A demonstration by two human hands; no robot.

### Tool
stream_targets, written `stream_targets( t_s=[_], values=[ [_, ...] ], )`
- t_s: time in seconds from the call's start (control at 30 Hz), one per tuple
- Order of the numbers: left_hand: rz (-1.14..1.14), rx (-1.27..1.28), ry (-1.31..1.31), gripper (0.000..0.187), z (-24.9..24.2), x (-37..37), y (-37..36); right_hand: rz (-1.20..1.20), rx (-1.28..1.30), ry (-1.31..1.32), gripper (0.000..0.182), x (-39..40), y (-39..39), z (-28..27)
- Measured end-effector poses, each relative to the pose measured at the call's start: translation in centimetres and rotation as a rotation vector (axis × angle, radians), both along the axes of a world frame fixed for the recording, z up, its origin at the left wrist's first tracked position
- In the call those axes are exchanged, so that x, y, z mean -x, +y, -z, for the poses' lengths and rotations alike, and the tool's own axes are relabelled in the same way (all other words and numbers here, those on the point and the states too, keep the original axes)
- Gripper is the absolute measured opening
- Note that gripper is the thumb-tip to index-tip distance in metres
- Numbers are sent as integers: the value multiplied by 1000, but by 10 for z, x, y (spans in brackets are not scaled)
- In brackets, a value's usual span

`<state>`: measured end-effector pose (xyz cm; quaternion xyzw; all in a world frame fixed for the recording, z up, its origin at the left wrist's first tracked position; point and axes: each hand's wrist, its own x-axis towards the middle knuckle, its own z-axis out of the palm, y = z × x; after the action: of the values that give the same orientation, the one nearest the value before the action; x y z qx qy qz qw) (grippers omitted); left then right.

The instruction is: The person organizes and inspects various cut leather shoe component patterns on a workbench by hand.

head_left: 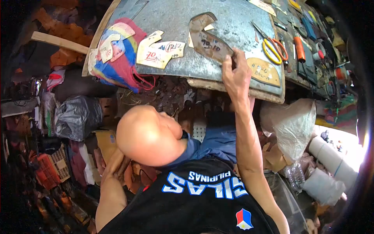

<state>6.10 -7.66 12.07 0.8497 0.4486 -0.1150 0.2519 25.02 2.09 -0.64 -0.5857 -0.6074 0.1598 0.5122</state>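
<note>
The right hand (236, 74) reaches forward to the near edge of the desk (233, 19), whose top is covered in scratched sheet metal. Its fingers (230, 58) are closed narrowly on the near end of a brown pattern piece (208, 41) – a stiff, curved cut-out with handwriting on it. The piece lies flat on the metal, with only its gripped end at the rim. The step in hand looks like taking this piece off the desk. It does not appear to be lifted yet.

The left hand (113, 165) hangs low beside the raised knee (148, 136), down among brown scraps. I cannot tell how its fingers stand, since most of it is hidden.

Left of the brown piece lie paper patterns (159, 50) marked with red numbers, and beyond them a red and blue mesh bag (117, 58). To its right are scissors (270, 45) with yellow and orange handles. A tan half-round pattern (265, 70) lies just beside the right hand.

Lifting the piece would call for a firm pinch and a pull towards the body – clear of the paper patterns, and with the tan pattern left undisturbed at the edge.
</note>
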Motion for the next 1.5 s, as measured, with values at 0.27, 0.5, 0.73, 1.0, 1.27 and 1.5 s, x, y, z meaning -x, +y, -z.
stream_targets(
  t_s=[0.27, 0.5, 0.73, 1.0, 1.27, 1.5],
  values=[
    [116, -206, -224, 11, -15, 35, 23, 12, 118, 91, 28, 0, 2, 14],
    [-64, 11, -314, 7, 19, 52, -11, -13, 191, 142, 28, 2, 0, 5],
    [-323, 183, -555, 8, 45, 52, -13, -45, 196, 172, 28, 2, 2, 2],
    [-655, 312, -796, 12, 61, 49, -23, -45, 210, 221, 26, 5, 3, -3],
    [-995, 533, -997, 16, 87, 89, -58, -51, 233, 266, 28, 6, 4, 0],
    [-1265, 667, -1185, 20, 102, 68, -72, -42, 237, 226, 26, 3, 5, 1]
  ],
)
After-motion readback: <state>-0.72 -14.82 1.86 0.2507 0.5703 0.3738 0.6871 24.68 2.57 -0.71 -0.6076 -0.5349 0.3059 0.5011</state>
